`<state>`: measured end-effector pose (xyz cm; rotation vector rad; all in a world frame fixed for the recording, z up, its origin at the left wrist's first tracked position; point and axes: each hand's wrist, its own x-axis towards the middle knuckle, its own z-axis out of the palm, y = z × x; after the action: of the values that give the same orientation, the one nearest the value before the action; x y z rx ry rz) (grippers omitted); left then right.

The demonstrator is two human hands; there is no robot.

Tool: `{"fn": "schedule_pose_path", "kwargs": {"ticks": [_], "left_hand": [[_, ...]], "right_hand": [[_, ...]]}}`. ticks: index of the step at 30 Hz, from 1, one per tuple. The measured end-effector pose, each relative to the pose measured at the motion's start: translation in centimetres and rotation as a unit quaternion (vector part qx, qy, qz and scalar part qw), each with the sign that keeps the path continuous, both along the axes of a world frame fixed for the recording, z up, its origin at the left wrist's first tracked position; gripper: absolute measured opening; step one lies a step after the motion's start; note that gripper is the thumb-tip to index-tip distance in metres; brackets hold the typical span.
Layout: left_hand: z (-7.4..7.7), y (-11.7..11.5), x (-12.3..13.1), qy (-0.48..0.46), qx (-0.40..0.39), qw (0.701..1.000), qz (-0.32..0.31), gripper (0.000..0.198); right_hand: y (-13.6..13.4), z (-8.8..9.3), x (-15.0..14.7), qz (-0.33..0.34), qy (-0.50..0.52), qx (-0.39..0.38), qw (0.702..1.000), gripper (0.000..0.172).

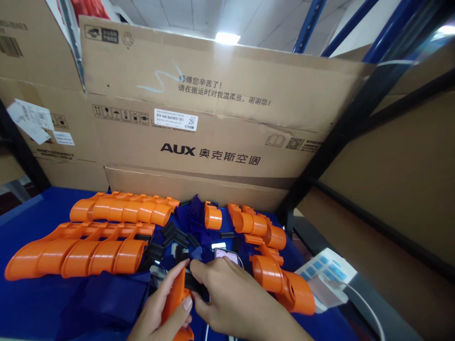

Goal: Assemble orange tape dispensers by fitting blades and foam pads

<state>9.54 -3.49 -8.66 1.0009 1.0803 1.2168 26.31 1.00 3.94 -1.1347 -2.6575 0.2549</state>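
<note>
Low in the middle of the head view, my left hand (161,305) grips an orange plastic part (174,298), with the thumb and fingers on either side of it. Against that part, my right hand (227,289) pinches a black plastic piece (194,282); the fingers cover much of where the two meet. Several loose black pieces (174,235) lie just beyond my hands. A phone (227,255) with a lit screen lies behind my right hand, partly covered by it.
Two rows of orange parts (113,208) stand at left. More orange parts (266,274) stand at right beside a white-and-blue box (327,272) with a cable. Dark blue sheets (106,298) lie on the blue table (21,213). A cardboard wall (213,128) closes off the back.
</note>
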Motion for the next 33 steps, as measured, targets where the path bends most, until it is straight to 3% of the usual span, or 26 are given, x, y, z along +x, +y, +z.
{"fn": "schedule_pose_path", "kwargs": {"ticks": [4,7,9,11,14,18,25,33], "left_hand": [[0.3,0.0,0.1,-0.071,-0.012,0.997,-0.032,0.080],[0.5,0.1,-0.1,-0.167,-0.065,0.984,-0.025,0.084],[0.6,0.3,-0.4,-0.215,-0.092,0.972,0.000,0.081],[0.8,0.3,-0.7,-0.239,-0.106,0.965,0.017,0.077],[1.0,0.4,-1.0,-0.247,-0.119,0.961,0.022,0.072],[1.0,0.2,-1.3,-0.235,-0.116,0.965,0.018,0.072],[0.7,0.3,-1.5,-0.231,-0.107,0.967,0.026,0.069],[1.0,0.3,-1.5,-0.225,-0.101,0.969,0.033,0.070]], "right_hand": [[-0.2,0.3,0.3,0.007,0.038,-0.052,0.998,0.011],[0.5,0.2,1.3,0.034,0.094,-0.108,0.989,0.018],[1.8,-0.3,2.0,0.017,0.109,-0.102,0.989,0.020],[3.4,-1.2,2.7,-0.046,0.072,-0.051,0.995,0.027],[5.7,-3.1,3.0,-0.099,-0.027,0.008,0.995,0.025],[6.7,-5.3,2.2,-0.094,-0.073,0.011,0.993,0.031],[6.2,-6.6,1.3,-0.075,-0.101,0.016,0.992,0.008],[6.3,-8.0,-0.2,-0.103,-0.108,0.035,0.988,0.029]]}}
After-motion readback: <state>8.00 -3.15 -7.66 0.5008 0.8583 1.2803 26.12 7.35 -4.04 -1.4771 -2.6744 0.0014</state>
